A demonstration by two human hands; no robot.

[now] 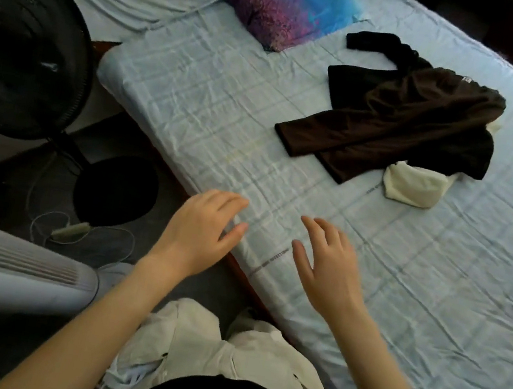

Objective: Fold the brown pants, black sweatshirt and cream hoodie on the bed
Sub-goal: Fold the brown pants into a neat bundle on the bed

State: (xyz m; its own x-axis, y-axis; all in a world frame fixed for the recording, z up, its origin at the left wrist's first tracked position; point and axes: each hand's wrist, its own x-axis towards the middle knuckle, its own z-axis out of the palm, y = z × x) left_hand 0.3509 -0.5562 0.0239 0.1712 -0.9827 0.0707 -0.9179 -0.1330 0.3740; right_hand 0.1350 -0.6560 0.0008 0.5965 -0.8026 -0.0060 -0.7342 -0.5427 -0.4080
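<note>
The brown pants [391, 132] lie crumpled on top of a pile on the light blue bed [227, 114], their legs pointing toward me and to the left. Under them the black sweatshirt [384, 51] sticks out at the far side, one sleeve stretched left. The cream hoodie [413, 185] peeks out at the pile's near right edge, mostly hidden. My left hand [205, 230] and my right hand [325, 260] hover over the bed's near edge, both empty with fingers spread, well short of the pile.
A pink-and-blue pillow [289, 13] lies at the far side of the bed. On the floor to the left stand a black pedestal fan [24, 53] with its round base [114, 191], a loose white cable [72, 229] and a grey appliance [5, 267].
</note>
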